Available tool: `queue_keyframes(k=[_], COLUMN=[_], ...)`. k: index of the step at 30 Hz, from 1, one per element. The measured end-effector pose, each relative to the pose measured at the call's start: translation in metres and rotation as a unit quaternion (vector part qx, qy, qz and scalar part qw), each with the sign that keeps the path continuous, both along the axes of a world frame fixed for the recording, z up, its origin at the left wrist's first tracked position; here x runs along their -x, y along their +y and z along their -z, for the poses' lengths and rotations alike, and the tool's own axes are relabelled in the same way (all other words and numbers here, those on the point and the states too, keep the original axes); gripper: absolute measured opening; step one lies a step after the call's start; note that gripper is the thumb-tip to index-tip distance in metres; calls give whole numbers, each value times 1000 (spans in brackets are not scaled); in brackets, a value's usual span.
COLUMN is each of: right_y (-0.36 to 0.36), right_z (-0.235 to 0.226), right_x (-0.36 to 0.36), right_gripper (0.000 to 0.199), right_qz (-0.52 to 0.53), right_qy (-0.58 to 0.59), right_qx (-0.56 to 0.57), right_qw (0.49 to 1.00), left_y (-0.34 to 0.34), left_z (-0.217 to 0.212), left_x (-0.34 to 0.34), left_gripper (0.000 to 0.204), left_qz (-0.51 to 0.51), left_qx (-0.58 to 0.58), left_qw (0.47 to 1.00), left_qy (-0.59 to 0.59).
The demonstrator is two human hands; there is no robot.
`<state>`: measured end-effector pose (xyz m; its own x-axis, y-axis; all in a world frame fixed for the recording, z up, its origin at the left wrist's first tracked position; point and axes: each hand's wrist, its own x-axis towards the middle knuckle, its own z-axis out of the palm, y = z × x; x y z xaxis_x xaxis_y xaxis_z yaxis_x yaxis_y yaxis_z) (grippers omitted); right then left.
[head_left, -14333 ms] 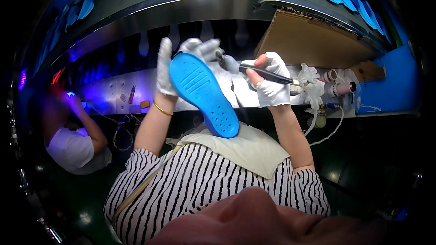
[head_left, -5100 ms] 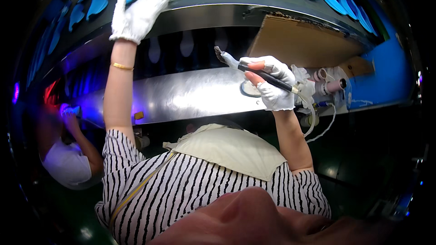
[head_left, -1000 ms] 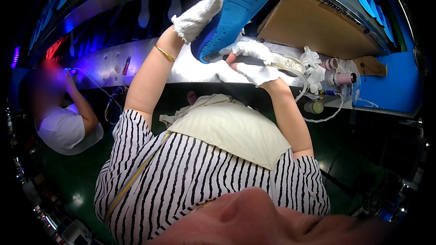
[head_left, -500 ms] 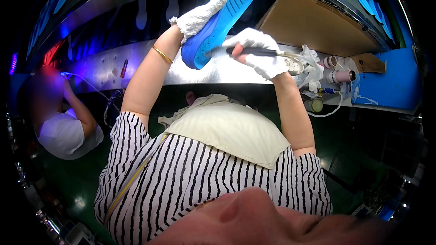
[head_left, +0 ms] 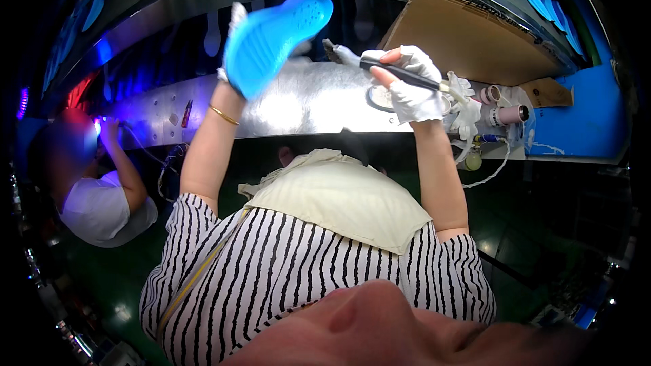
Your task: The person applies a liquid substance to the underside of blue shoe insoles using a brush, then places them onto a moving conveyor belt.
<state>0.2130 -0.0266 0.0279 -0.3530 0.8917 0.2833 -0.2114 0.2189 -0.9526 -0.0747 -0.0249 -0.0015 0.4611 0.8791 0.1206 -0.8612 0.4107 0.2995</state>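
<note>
A bright blue shoe sole [head_left: 268, 47] is held up over the metal bench by my left hand [head_left: 237, 15]. That hand wears a white glove and is mostly hidden behind the sole. My right hand [head_left: 417, 85], in a white glove with bare fingertips, grips a brush [head_left: 374, 64] by its black handle. The brush points up and left, its dark bristle tip apart from the sole. Partly behind my right hand, a round pale dish [head_left: 380, 98] rests on the bench.
The metal bench [head_left: 305, 105] runs across in front of me. A cardboard sheet [head_left: 468, 34] leans at the right, near white gloves [head_left: 466, 118] and a pink cup [head_left: 512, 114]. Blue pieces [head_left: 536, 0] lie on the upper belt. Another person [head_left: 102, 196] sits at the left.
The sole has moved left and turned, its ridged pale face now toward me. My right hand has drawn the brush away from the sole, slightly to the right.
</note>
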Motion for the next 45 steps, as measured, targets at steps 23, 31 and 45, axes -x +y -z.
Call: queue_keyframes(k=[23, 31, 45], right_y=[-28, -39, -22], right_z=[5, 9, -2], right_x=[26, 22, 7], right_gripper=[27, 30, 16], right_qz=[64, 40, -13], right_qy=[-184, -207, -127], right_qx=[-352, -344, -172], right_qw=[915, 915, 977], left_y=[-26, -18, -10], left_z=[28, 29, 7], left_x=[-113, -103, -80], left_gripper=[89, 86, 99], left_qz=[-155, -177, -121], left_qx=[55, 48, -13], left_qw=[978, 977, 992], left_qy=[131, 104, -39])
